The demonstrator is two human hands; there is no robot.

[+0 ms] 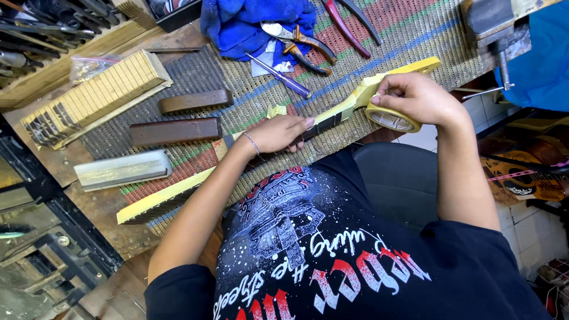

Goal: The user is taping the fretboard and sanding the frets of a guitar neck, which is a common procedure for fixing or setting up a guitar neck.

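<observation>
A long, narrow wooden neck piece (178, 192) lies slantwise across the woven mat on the bench, much of it wrapped in yellow masking tape. My left hand (278, 133) presses down on its middle, fingertips on a dark untaped stretch. My right hand (415, 98) grips a roll of yellow masking tape (392, 120) near the piece's far end, and a strip of tape (363, 92) runs from the roll onto the wood.
A blue cloth (249, 24), pliers (305, 47), a screwdriver (281, 74) and red-handled cutters (344, 26) lie at the back. Two dark wooden blocks (175, 130), a pale block (121, 170) and a slotted board (95, 95) sit to the left. A vise (489, 24) stands at top right, a guitar (524, 172) at right.
</observation>
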